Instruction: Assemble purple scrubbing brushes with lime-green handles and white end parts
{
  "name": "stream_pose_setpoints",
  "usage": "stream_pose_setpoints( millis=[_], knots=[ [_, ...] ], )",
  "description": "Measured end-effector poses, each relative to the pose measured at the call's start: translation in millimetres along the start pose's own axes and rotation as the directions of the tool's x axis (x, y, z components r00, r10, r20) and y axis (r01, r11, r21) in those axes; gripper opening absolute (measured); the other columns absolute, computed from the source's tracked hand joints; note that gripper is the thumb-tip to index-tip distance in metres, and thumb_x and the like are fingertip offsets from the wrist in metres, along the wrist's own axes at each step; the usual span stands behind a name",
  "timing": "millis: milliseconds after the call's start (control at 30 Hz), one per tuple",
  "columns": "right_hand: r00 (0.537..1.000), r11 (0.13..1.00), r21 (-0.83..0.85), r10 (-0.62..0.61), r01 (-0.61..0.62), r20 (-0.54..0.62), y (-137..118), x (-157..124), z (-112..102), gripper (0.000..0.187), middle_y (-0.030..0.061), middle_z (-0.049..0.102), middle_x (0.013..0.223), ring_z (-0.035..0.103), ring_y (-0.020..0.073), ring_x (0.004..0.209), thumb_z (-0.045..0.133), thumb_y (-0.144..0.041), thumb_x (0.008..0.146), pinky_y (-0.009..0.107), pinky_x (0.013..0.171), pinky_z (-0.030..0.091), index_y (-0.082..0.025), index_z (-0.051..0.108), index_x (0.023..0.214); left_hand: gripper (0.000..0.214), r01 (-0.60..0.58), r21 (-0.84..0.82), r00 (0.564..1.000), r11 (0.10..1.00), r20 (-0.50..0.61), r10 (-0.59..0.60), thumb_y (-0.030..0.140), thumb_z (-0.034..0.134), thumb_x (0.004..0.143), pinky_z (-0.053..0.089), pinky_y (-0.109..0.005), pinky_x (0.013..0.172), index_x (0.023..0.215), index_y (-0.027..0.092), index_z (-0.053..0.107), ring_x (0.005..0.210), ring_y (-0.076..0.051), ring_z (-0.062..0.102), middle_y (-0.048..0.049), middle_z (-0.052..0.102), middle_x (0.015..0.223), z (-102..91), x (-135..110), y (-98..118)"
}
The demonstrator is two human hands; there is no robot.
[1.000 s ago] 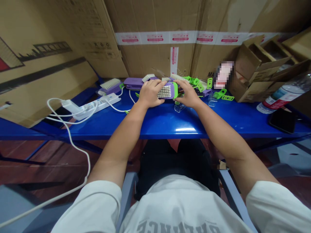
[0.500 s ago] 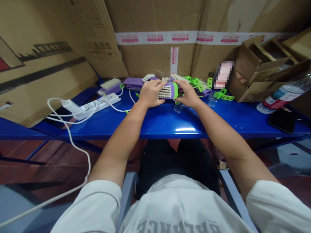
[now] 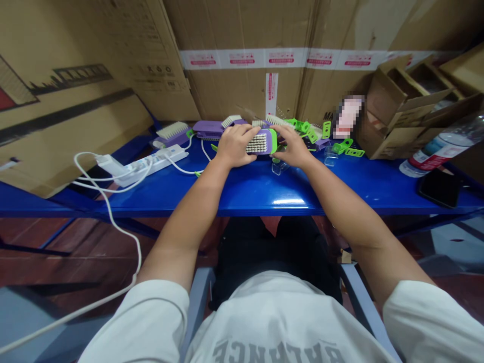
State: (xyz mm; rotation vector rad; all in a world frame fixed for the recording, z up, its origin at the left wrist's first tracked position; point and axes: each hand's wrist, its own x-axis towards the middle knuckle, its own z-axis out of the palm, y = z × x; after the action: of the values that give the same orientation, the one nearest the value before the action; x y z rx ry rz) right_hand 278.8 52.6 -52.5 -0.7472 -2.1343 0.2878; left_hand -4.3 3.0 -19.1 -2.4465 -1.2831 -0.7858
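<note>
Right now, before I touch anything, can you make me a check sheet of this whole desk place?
Surface: blue table, shiny, with a bright reflection near the front edge.
Job's things: purple brush with a green end; other brushes and green pieces towards the back.
Clutter: bottle lying tilted, flat black object beside it.
Grips: left grip holds the brush; right grip curves around its green end, contact unclear.
Cables: white power strip with white cables; one cable runs past the front edge.
Surroundings: big cardboard boxes behind, red-brown floor.
Spills: nothing seen.
</note>
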Motion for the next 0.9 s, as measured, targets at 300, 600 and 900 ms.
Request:
stream_pose_setpoints(
  millis=[300,600,900],
  knots=[
    [1.0,1.0,0.025,-0.006,0.006,0.001,-3.0,0.6,-1.1,0.099,0.0138,0.074,0.171,0.073,0.0463,0.153,0.1,-0.037,0.076,0.072,0.122,0.068,-0.034,0.067,0.169,0.095,0.006,0.001,0.999,1.0,0.04,-0.006,0.031,0.086,0.082,0.051,-0.069,0.13,0.174,0.026,0.064,0.153,-0.051,0.065,-0.0189,0.07,0.168,-4.0,0.3,3.2],
    [1.0,1.0,0.011,-0.018,0.018,0.004,-0.6,1.3,-1.1,0.099,0.0131,0.074,0.172,0.073,0.0463,0.155,0.1,-0.035,0.075,0.072,0.123,0.069,-0.033,0.068,0.169,0.094,-0.013,0.008,1.0,1.0,0.024,0.012,0.031,0.086,0.081,0.053,-0.067,0.129,0.173,0.027,0.065,0.152,-0.049,0.066,-0.0168,0.071,0.168,-1.3,0.0,0.7],
    [1.0,1.0,0.013,-0.01,0.01,0.003,-2.4,1.1,-1.1,0.098,0.0138,0.074,0.172,0.074,0.0454,0.153,0.097,-0.03,0.073,0.07,0.124,0.069,-0.031,0.069,0.167,0.092,-0.02,0.013,0.999,1.0,0.025,0.019,0.032,0.086,0.082,0.053,-0.067,0.13,0.172,0.025,0.065,0.152,-0.049,0.067,-0.018,0.071,0.169,-2.0,0.1,1.7]
  ],
)
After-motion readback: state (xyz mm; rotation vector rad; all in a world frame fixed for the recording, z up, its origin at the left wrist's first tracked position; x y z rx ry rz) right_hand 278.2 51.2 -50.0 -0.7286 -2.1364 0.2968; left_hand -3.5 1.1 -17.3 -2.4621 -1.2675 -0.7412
